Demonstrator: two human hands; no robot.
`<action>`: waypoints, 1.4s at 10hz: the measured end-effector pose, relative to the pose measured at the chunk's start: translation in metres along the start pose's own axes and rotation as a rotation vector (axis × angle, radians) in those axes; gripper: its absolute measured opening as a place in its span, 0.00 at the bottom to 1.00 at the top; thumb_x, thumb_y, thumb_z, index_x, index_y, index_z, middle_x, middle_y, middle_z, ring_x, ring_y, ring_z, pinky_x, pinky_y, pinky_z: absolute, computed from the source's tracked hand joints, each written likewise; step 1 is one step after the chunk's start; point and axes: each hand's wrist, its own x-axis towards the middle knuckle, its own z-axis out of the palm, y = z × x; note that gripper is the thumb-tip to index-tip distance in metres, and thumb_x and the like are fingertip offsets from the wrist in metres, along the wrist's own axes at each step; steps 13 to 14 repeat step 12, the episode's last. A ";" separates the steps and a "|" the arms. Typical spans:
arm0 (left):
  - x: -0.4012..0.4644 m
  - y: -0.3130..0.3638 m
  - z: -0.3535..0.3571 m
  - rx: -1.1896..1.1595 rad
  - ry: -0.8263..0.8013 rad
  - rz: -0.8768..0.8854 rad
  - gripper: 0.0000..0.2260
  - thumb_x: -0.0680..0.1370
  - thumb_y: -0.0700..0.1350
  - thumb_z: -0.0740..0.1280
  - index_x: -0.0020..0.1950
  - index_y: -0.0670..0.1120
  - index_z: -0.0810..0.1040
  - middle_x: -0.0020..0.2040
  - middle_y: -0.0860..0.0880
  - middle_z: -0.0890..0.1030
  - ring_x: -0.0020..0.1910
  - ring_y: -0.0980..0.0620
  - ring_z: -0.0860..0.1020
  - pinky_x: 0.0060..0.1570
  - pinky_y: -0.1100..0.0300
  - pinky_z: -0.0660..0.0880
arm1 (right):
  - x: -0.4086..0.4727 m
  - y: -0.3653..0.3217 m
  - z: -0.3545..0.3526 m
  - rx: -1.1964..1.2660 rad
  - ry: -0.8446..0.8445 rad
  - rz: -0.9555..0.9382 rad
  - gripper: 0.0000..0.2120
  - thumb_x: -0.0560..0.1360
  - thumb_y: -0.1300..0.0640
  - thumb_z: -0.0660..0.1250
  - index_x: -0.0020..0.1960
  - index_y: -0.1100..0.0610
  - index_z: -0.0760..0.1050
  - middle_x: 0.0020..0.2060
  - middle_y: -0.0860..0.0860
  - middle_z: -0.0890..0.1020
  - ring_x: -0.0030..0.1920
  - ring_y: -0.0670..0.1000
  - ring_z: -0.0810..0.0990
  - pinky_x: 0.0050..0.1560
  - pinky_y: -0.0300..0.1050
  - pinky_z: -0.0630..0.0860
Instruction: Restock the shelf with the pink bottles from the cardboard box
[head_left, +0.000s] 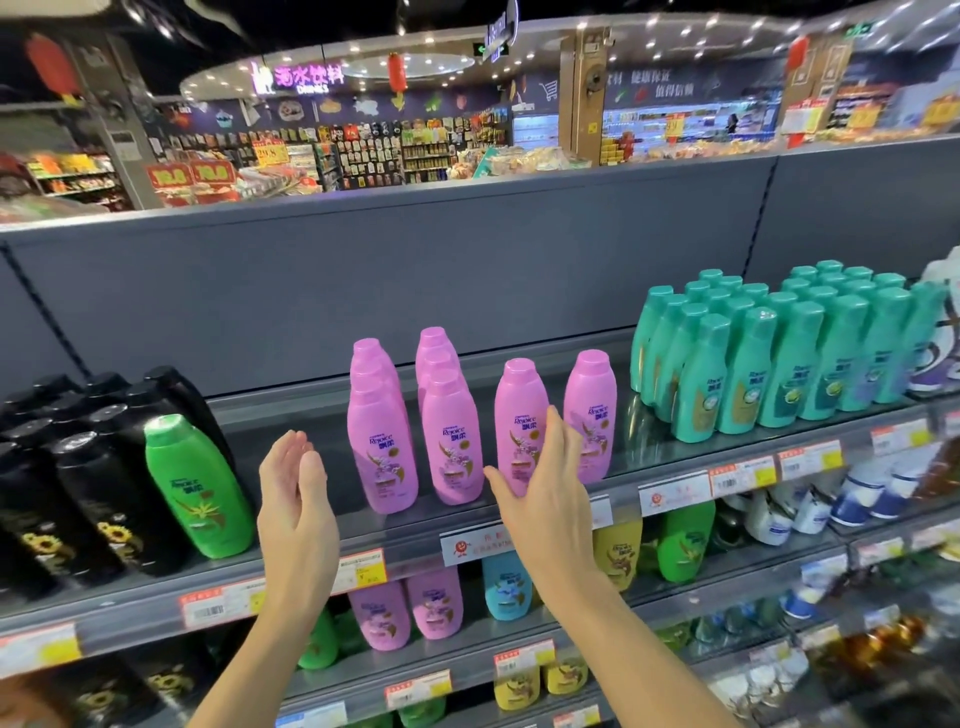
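Pink bottles (449, 441) stand upright at frame centre on the shelf (670, 462). Left hand (296, 499) and right hand (545, 488) hover with fingers extended, holding nothing. Bottles appear rigid, smooth, probably slippery; grip each around mid-body.

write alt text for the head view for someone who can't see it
Two open, empty hands, left hand and right hand, reach toward upright pink plastic shampoo bottles on a grey metal store shelf. A green plastic bottle and black bottles stand left, teal bottles right.
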 end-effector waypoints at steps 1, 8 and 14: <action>-0.003 0.003 -0.003 -0.004 -0.010 0.007 0.22 0.79 0.57 0.57 0.71 0.52 0.67 0.69 0.55 0.73 0.69 0.59 0.71 0.69 0.44 0.69 | -0.001 0.001 0.006 -0.020 0.025 0.052 0.43 0.72 0.49 0.72 0.76 0.59 0.52 0.68 0.55 0.64 0.58 0.53 0.79 0.49 0.45 0.81; -0.002 0.019 -0.006 -0.005 -0.119 0.064 0.24 0.76 0.61 0.58 0.71 0.55 0.67 0.66 0.63 0.73 0.68 0.61 0.71 0.67 0.43 0.70 | -0.019 0.032 0.035 0.008 0.020 0.068 0.39 0.76 0.53 0.68 0.77 0.59 0.49 0.73 0.59 0.67 0.64 0.57 0.76 0.57 0.50 0.79; -0.030 0.044 0.010 0.196 -0.235 0.431 0.16 0.79 0.49 0.61 0.66 0.46 0.74 0.64 0.52 0.76 0.63 0.54 0.75 0.56 0.55 0.77 | -0.033 0.037 -0.012 -0.059 0.097 -0.028 0.29 0.78 0.44 0.60 0.73 0.56 0.59 0.69 0.52 0.71 0.69 0.50 0.70 0.64 0.50 0.73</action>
